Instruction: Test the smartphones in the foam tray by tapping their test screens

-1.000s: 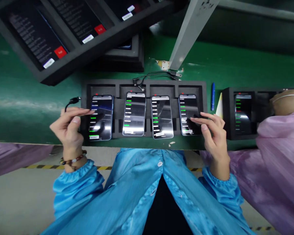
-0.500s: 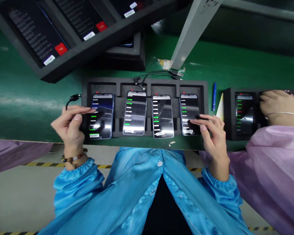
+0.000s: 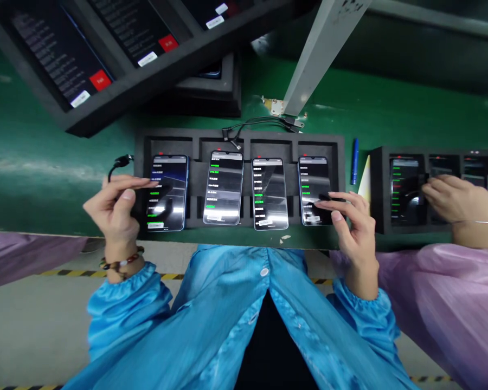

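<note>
Several smartphones lie side by side across a black foam tray, their dark screens lit with lists of white and green text. My left hand (image 3: 116,208) is open at the leftmost phone (image 3: 168,197), fingers stretched over its left edge onto the screen. At the other end, my right hand (image 3: 354,222) is open, with fingertips at the screen of the rightmost phone (image 3: 314,181); whether they press it I cannot tell. Between them are a second phone (image 3: 223,187) and a third phone (image 3: 270,192), both untouched. The foam tray (image 3: 246,132) shows empty recess ends behind the phones.
Black cables (image 3: 260,120) lie behind the tray; another cable end (image 3: 122,161) is near my left hand. A blue pen (image 3: 354,161) lies right. A co-worker's hand (image 3: 461,200) is over another phone tray (image 3: 380,189). A tilted tray (image 3: 130,81) and metal post (image 3: 323,49) stand behind.
The list on the rightmost phone has shifted slightly down the screen. My hands have barely moved. The co-worker's hand has moved nearer, toward the left phone in its tray.
</note>
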`<state>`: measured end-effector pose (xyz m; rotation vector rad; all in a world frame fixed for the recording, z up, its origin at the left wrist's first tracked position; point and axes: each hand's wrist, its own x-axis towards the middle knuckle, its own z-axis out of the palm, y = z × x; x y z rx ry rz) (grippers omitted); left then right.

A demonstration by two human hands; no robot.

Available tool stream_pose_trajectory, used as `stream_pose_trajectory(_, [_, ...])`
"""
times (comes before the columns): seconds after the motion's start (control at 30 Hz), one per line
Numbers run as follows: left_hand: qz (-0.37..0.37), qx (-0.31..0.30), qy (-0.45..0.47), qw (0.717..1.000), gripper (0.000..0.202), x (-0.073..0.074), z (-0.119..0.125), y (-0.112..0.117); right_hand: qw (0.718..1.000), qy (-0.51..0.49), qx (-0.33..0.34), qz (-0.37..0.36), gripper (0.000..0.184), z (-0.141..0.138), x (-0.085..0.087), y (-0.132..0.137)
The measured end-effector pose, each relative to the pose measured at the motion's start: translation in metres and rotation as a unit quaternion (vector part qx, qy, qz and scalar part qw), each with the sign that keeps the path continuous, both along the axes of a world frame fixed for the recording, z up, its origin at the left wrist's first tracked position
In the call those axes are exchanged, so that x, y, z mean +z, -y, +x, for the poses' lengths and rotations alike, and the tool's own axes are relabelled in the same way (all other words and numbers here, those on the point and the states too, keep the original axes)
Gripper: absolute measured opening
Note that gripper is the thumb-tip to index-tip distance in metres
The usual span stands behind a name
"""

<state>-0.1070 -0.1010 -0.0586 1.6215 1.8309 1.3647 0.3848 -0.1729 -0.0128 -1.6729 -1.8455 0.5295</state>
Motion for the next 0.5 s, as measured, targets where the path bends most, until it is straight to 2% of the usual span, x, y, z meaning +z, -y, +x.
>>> stream_pose_trajectory(0.2, [0.038, -0.024, 0.023, 0.999, 0.031, -0.0010, -0.0002, -0.0018, 1.000, 0.005, 0.000, -0.004, 0.027, -0.0016, -0.0039, -0.0057])
stream_pose_trajectory(0.37, [0.003, -0.003, 0.011, 1.000, 0.032, 0.0020, 0.0022, -0.0015, 1.000, 0.018, -0.009, -0.009, 0.029, -0.0004, -0.0061, -0.0075])
stream_pose_trajectory(0.5, [0.031, -0.010, 0.022, 0.999, 0.031, -0.0009, 0.0011, -0.0029, 0.999, 0.028, -0.029, -0.021, 0.036, -0.0012, -0.0056, -0.0109])
